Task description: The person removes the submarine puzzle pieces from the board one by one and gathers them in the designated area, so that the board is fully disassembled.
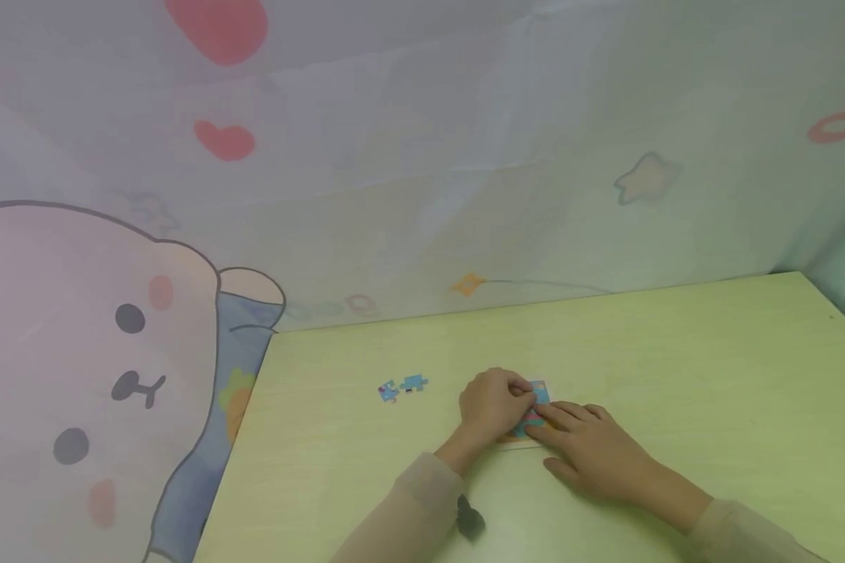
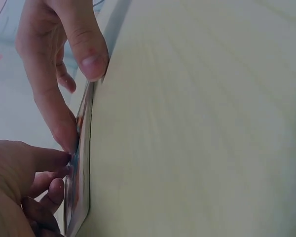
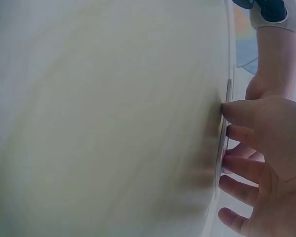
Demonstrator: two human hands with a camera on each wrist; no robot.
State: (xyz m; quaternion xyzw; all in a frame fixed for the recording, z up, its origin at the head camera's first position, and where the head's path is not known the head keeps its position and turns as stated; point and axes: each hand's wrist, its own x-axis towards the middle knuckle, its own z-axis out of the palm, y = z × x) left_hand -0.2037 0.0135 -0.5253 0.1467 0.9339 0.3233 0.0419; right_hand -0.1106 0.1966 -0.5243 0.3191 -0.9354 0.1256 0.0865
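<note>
A small jigsaw puzzle (image 1: 541, 390) in a pale tray lies flat on the table, its blue and pink picture partly covered by both hands. My left hand (image 1: 491, 403) comes in from the left with bent fingers. Its thumb and finger tips come close together on the puzzle; whether they pinch a piece I cannot tell. From the right, my right hand (image 1: 595, 453) rests fairly straight fingers on the puzzle, its thumb at the near edge. The thin side of the tray (image 2: 84, 190) shows in the left wrist view under the fingertips.
Two loose jigsaw pieces, a patterned one (image 1: 388, 391) and a bluer one (image 1: 414, 383), lie to the left of the hands. The light yellow-green table (image 1: 704, 375) ends at a printed curtain (image 1: 408, 195) behind. A large cartoon bear (image 1: 113, 352) is printed on the left.
</note>
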